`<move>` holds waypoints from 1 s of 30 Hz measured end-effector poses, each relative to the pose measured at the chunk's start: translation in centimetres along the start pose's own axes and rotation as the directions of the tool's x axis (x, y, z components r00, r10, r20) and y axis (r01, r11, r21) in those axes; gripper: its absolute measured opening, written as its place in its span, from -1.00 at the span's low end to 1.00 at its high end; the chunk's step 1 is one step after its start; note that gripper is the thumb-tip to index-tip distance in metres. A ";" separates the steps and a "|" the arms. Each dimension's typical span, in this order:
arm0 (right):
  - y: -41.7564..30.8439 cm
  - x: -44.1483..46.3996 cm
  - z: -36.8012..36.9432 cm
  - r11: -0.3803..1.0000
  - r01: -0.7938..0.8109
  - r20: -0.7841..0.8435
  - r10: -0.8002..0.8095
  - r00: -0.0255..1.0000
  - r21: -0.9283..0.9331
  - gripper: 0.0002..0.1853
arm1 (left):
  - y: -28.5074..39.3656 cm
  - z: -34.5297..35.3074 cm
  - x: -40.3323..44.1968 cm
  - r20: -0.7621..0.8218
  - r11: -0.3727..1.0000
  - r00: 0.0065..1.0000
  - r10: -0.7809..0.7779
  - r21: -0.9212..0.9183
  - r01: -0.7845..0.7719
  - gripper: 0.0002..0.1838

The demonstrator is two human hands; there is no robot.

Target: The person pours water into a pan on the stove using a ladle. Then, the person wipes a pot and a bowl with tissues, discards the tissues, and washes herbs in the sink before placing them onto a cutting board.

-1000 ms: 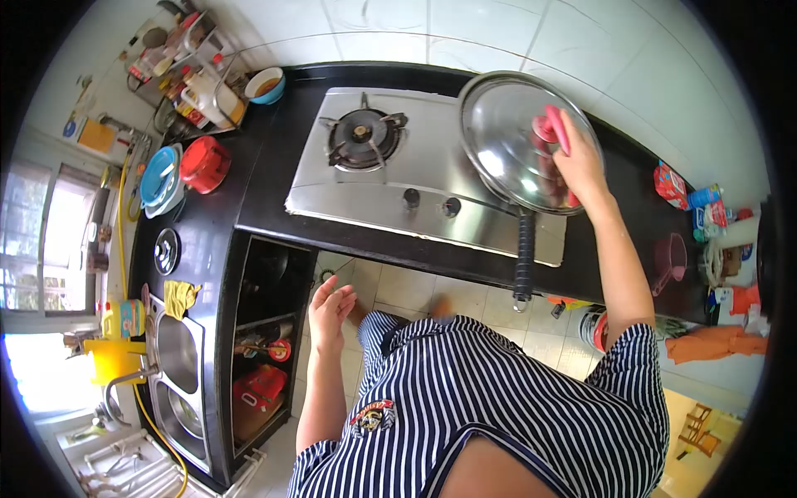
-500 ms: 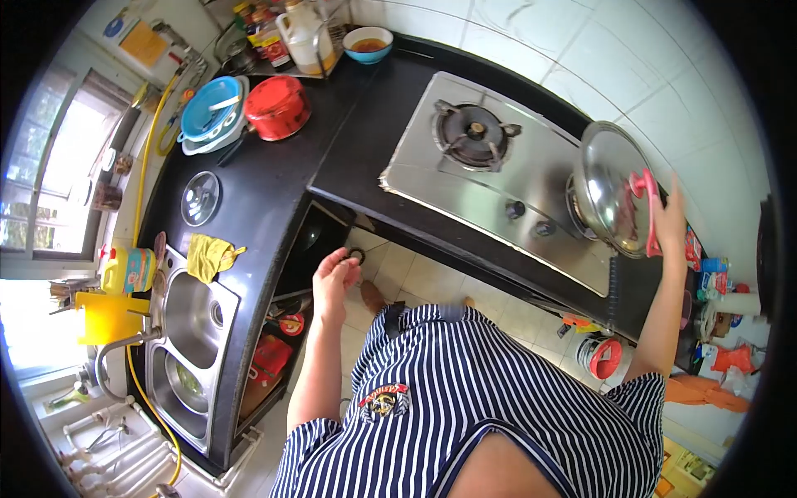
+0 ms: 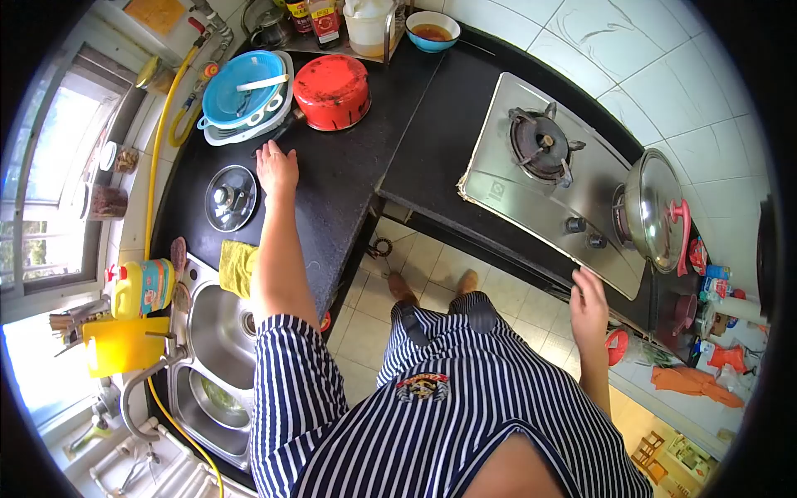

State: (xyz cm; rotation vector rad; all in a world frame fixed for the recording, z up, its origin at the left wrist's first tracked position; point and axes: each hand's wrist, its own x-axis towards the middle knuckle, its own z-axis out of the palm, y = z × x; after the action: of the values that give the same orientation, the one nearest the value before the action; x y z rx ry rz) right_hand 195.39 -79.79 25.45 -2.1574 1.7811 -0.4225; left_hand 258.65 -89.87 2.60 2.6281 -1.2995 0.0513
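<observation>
My left hand [image 3: 278,168] reaches over the black counter, fingers apart and holding nothing. Just beyond its fingertips is a red saucepan [image 3: 332,90], which looks bottom up with dark marks, its dark handle pointing toward the hand. A glass lid [image 3: 232,198] lies on the counter left of that hand. Low on the right, my right hand [image 3: 589,309] hangs in front of the stove edge, open with fingers stretched out. The domed metal lid [image 3: 652,203] with a pink handle [image 3: 681,236] covers a pan on the right burner, apart from my right hand.
The gas stove [image 3: 531,195] has a bare left burner [image 3: 544,145]. Blue basins [image 3: 242,87], a bowl of brown liquid [image 3: 432,31] and bottles [image 3: 324,21] stand at the back. A yellow cloth [image 3: 238,267] hangs by the double sink [image 3: 217,328].
My right hand has let go of the domed lid's pink handle and dropped toward my body. My left hand has moved out over the counter toward the red saucepan. The view has shifted left.
</observation>
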 end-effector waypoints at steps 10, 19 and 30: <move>5.0 -3.9 3.0 0.947 -0.318 0.126 0.322 0.938 -0.051 -0.73 | 4.3 -2.8 0.9 -0.043 0.996 0.999 -0.010 0.092 0.013 -0.45; 2.7 4.2 7.5 0.996 0.026 0.118 -0.036 0.992 0.085 -0.74 | 6.3 -2.8 -3.9 -0.038 0.957 0.975 0.220 0.199 -0.209 -0.60; -0.9 10.6 12.7 0.925 0.220 0.205 -0.291 0.935 0.308 -0.78 | 11.6 -11.0 -19.2 0.650 0.087 0.758 0.060 -0.760 0.645 -0.63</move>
State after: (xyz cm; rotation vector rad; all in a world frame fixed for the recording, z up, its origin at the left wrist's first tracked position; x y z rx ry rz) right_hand 203.44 -89.38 14.61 -2.1360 1.2278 -0.4172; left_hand 238.49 -79.48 12.92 1.5353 -0.3609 -1.2863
